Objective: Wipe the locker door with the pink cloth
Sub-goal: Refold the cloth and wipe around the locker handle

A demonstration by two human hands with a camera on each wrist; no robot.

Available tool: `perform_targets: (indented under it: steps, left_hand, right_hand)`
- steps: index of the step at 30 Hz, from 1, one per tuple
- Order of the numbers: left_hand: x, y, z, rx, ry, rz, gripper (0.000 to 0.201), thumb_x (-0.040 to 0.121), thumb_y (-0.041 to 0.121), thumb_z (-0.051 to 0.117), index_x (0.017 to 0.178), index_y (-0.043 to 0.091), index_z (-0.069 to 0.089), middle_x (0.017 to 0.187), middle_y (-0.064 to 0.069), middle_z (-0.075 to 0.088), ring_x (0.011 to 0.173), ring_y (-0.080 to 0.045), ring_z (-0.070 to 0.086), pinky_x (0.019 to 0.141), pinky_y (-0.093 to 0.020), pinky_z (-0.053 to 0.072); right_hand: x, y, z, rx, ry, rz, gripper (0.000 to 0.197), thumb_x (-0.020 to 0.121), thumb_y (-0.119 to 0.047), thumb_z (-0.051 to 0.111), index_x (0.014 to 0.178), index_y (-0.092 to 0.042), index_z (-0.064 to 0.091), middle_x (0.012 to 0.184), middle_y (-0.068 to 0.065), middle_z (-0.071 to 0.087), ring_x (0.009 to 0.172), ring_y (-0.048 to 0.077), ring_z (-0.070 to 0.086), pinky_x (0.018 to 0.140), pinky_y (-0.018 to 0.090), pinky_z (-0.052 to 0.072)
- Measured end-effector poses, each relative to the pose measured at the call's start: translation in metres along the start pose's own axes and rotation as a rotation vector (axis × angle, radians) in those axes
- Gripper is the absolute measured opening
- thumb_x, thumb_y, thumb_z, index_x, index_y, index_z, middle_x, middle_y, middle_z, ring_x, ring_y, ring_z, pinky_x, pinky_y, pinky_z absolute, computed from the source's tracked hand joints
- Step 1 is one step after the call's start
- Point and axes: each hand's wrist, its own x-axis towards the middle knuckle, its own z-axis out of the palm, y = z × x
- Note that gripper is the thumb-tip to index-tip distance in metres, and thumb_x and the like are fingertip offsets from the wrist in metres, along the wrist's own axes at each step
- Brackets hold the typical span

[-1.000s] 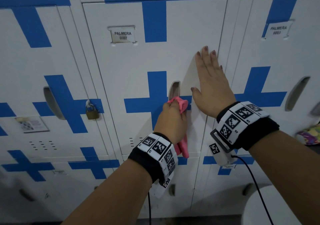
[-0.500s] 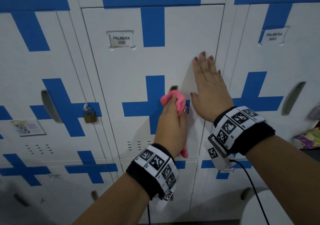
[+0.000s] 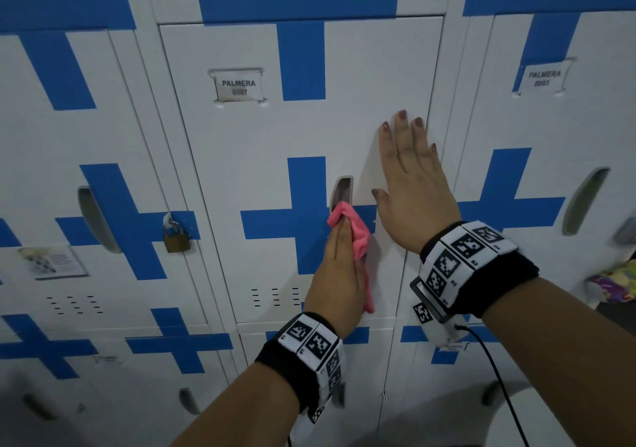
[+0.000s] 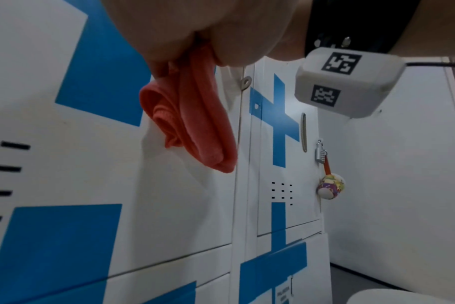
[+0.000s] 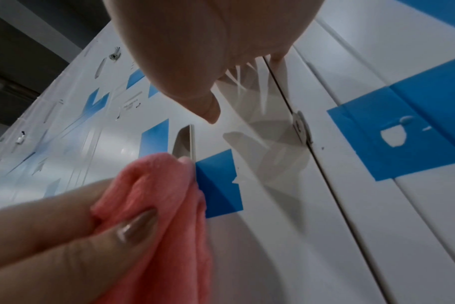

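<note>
The white locker door [image 3: 241,157] with a blue cross and a label reading PALMERA fills the middle of the head view. My left hand [image 3: 339,274] grips the pink cloth [image 3: 351,233] and presses it against the door just below the recessed handle slot [image 3: 341,192]. The cloth's loose end [image 4: 195,123] hangs under my palm in the left wrist view. The right wrist view shows the cloth [image 5: 156,205] bunched under my left fingers. My right hand [image 3: 413,185] lies flat on the door's right edge, fingers straight and pointing up.
A brass padlock [image 3: 175,236] hangs on the locker to the left. A silver lock with a colourful pouch [image 4: 330,185] hangs on a locker to the right. Vent slots [image 3: 275,297] sit low on the door. More lockers stand on both sides and below.
The cloth in my left hand has stayed around the handle slot, ending just under it. My right hand has kept flat in the same spot on the door. My head has tilted up slightly.
</note>
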Motion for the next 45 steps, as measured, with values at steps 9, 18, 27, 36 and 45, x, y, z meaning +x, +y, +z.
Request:
perform_targets:
  steps: [9, 18, 27, 36, 45]
  left_hand:
    - [0.008, 0.002, -0.019, 0.169, -0.097, 0.005, 0.068, 0.091, 0.01, 0.052, 0.148, 0.014, 0.015, 0.14, -0.008, 0.038, 0.105, -0.025, 0.056, 0.091, -0.038, 0.049]
    - [0.01, 0.009, -0.031, 0.049, -0.128, 0.0, 0.056, 0.094, 0.014, 0.043, 0.147, 0.014, 0.023, 0.137, -0.003, 0.042, 0.112, -0.012, 0.049, 0.097, -0.017, 0.036]
    - [0.018, 0.032, -0.016, -0.191, 0.13, 0.072, 0.053, 0.101, 0.023, 0.034, 0.15, 0.016, 0.017, 0.152, 0.014, 0.017, 0.124, 0.027, 0.017, 0.088, 0.013, 0.012]
    - [-0.003, 0.021, -0.035, -0.17, 0.29, 0.007, 0.019, 0.098, 0.029, 0.037, 0.111, 0.037, 0.047, 0.099, 0.022, 0.055, 0.09, 0.008, 0.053, 0.077, -0.017, 0.045]
    - [0.005, 0.044, -0.079, -0.274, 0.716, 0.11, 0.011, 0.098, 0.015, 0.043, 0.097, 0.023, 0.037, 0.08, 0.016, 0.042, 0.066, 0.01, 0.049, 0.059, -0.006, 0.041]
  right_hand:
    - [0.001, -0.001, 0.005, -0.048, 0.035, 0.013, 0.079, 0.095, -0.026, 0.046, 0.149, -0.012, -0.011, 0.156, 0.008, -0.018, 0.143, 0.026, -0.016, 0.116, 0.041, -0.003]
    - [0.001, -0.002, 0.007, -0.078, 0.032, 0.023, 0.082, 0.095, -0.028, 0.047, 0.148, -0.012, -0.014, 0.156, 0.007, -0.02, 0.143, 0.025, -0.018, 0.114, 0.04, -0.006]
    - [0.001, 0.003, 0.008, -0.081, 0.049, 0.002, 0.08, 0.095, -0.028, 0.047, 0.149, -0.014, -0.01, 0.157, 0.005, -0.018, 0.143, 0.023, -0.017, 0.116, 0.044, -0.006]
    - [0.002, 0.006, 0.01, -0.096, 0.053, -0.009, 0.083, 0.094, -0.026, 0.049, 0.148, -0.013, -0.012, 0.157, 0.006, -0.016, 0.144, 0.026, -0.014, 0.117, 0.045, 0.0]
    - [0.001, 0.005, 0.01, -0.096, 0.047, -0.008, 0.084, 0.094, -0.026, 0.05, 0.148, -0.014, -0.013, 0.157, 0.007, -0.018, 0.144, 0.026, -0.016, 0.117, 0.044, -0.002]
